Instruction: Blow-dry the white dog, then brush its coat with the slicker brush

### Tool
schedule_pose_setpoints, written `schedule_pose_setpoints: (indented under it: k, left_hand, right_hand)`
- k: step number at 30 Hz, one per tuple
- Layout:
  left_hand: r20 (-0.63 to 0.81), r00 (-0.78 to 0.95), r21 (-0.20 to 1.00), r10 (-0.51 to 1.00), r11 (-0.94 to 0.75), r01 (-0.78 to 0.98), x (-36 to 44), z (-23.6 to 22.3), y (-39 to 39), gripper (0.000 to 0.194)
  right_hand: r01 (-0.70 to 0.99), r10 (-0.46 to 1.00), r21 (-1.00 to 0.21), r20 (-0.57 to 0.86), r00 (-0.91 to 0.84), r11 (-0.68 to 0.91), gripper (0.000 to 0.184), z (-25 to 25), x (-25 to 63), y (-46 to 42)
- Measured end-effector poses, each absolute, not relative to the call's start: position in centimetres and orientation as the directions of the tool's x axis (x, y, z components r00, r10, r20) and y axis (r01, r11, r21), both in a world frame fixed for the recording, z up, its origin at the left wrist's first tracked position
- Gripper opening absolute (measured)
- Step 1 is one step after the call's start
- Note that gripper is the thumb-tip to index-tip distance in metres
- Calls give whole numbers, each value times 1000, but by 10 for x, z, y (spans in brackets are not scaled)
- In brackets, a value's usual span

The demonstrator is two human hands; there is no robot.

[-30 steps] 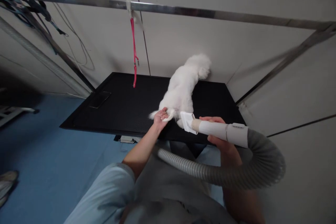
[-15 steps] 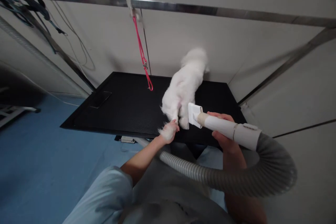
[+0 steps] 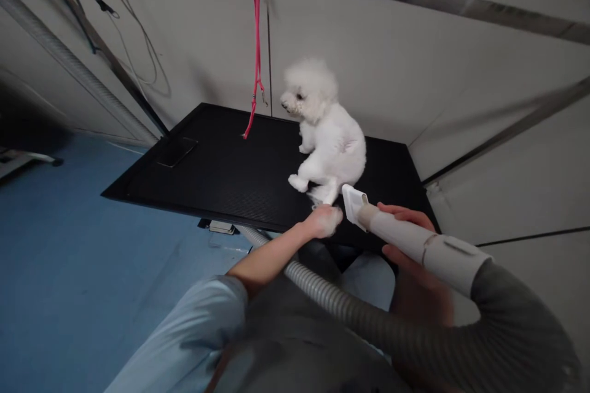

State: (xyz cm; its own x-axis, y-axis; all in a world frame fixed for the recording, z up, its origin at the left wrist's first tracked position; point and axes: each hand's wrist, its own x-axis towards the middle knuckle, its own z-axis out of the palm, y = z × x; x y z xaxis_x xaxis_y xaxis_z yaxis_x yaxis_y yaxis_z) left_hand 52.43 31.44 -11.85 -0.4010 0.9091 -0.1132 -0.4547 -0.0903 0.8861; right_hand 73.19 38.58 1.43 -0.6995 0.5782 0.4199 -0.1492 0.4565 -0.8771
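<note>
On the black table (image 3: pixel 221 178) — left hand (image 3: pixel 322 221) grips dog (image 3: pixel 332 141) paw, right hand (image 3: pixel 405 239) grips dryer nozzle (image 3: pixel 415 242).

A small white fluffy dog (image 3: pixel 329 135) sits on a black table (image 3: pixel 221 172), at about 12 o'clock from the person, its head turned toward 9 o'clock and its rump toward 5 o'clock. One hind paw (image 3: pixel 328 219) stretches out past the table's near edge, wrapped in the left hand (image 3: pixel 318 224). A white dryer nozzle (image 3: pixel 405 236) with a flat mouth, on a grey ribbed hose (image 3: pixel 507 331), lies in the right hand (image 3: pixel 405 245) at 3 o'clock, its mouth just beside the paw.
</note>
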Motion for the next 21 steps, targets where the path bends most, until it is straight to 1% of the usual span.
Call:
schedule_pose_setpoints:
  k: [2, 4, 7, 9, 10, 11, 12, 13, 14, 15, 17, 19, 20, 21]
  left_hand:
    - [-40, -303, 941, 952, -66, -332, 520, -114, 323, 38]
    - [-18, -266, 962, 964, -55, -266, 516, -109, 332, 34]
    - [-80, -328, 965, 941, -9, -262, 515, -103, 332, 26]
    - [-110, -368, 967, 923, 14, -255, 518, -101, 316, 19]
    - [-111, -371, 965, 922, 11, -261, 519, -101, 302, 15]
    - [-139, -339, 954, 930, 34, -297, 521, -101, 284, 16]
    - [-233, -271, 875, 934, 80, -478, 523, -101, 265, 29]
    - [-299, -161, 758, 941, 131, -638, 524, -100, 245, 49]
    - [-324, -81, 654, 943, 161, -739, 525, -97, 225, 64]
    - [-357, -59, 576, 932, 170, -800, 526, -93, 208, 69]
    - [-507, -13, 443, 862, 247, -862, 526, -82, 183, 63]
    - [-680, -2, 319, 733, 293, -902, 525, -72, 167, 50]
    - [-746, -24, 273, 666, 272, -923, 522, -69, 161, 46]
    - [-791, -75, 255, 607, 217, -942, 518, -67, 153, 44]
  right_hand:
    - [-110, 605, -872, 417, -678, 478, 57, 12, 737, 383]
    - [-121, 632, -863, 448, -633, 491, 56, 9, 738, 380]
    - [-183, 635, -830, 527, -565, 526, 51, 1, 733, 377]
    - [-183, 607, -789, 578, -546, 587, 51, -8, 725, 376]
    - [-157, 579, -767, 586, -567, 622, 51, -15, 719, 375]
    - [-108, 541, -750, 561, -627, 653, 48, -21, 711, 373]
    - [-43, 500, -736, 501, -706, 676, 43, -28, 701, 368]
    - [23, 459, -720, 416, -785, 694, 39, -35, 690, 360]
    - [77, 413, -703, 322, -852, 707, 36, -41, 679, 349]
    - [106, 365, -692, 239, -900, 714, 36, -46, 667, 336]
    - [98, 246, -684, 123, -962, 723, 42, -48, 647, 305]
    - [69, 97, -679, 4, -995, 731, 60, -40, 639, 280]
    - [63, 19, -679, -72, -997, 731, 71, -31, 640, 273]
    - [57, -51, -684, -136, -989, 727, 80, -20, 645, 271]
